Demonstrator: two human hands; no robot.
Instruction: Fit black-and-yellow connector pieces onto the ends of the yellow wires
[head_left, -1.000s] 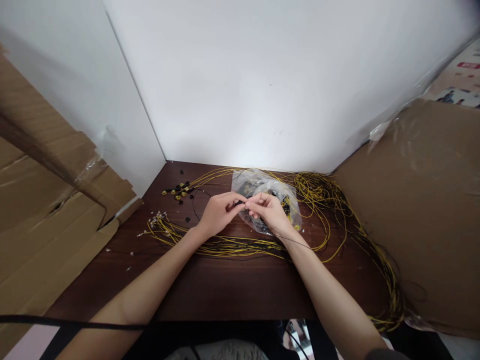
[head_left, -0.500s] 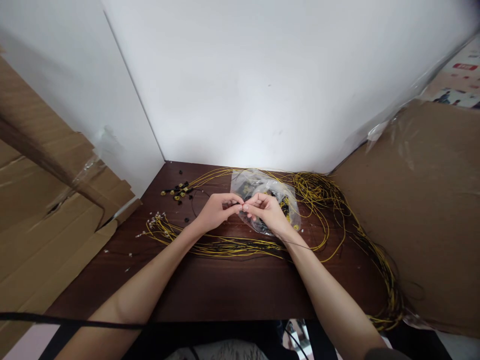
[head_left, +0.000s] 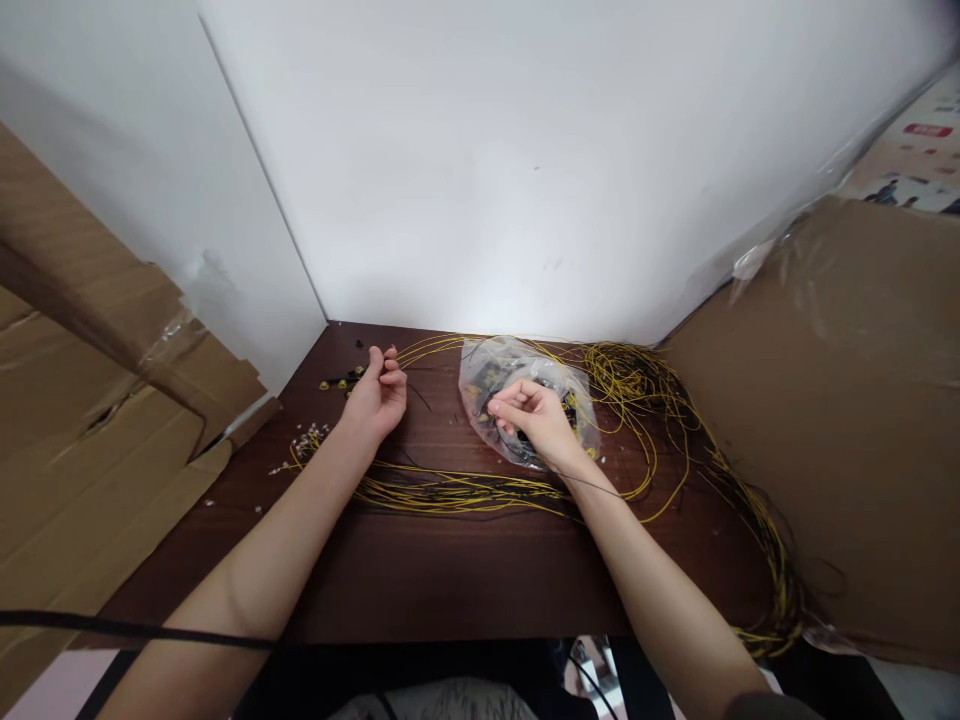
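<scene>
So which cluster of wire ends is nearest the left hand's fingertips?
The back one, with black-and-yellow connectors, right by the left hand; the front cluster ends in small white tips.

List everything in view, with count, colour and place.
Tabletop: one, dark brown, below the hands.
Wall panels: two, white, behind and left.
Cardboard: count unclear, brown, far left.
Cardboard box: one, brown, right.
Printed sheet: one, pale with red, upper right.
Plastic bag: one, clear, black and yellow parts inside, centre.
Wires: many, yellow and black, across the tabletop, tangled right of the bag.
Connectors: several, black and yellow, partly hidden by left hand.
Wire-end pieces: many, whitish, left.
Cord: one, black, over left forearm.
Left hand: one, beside connectors.
Right hand: one, over the bag, fingers pinched.
</scene>
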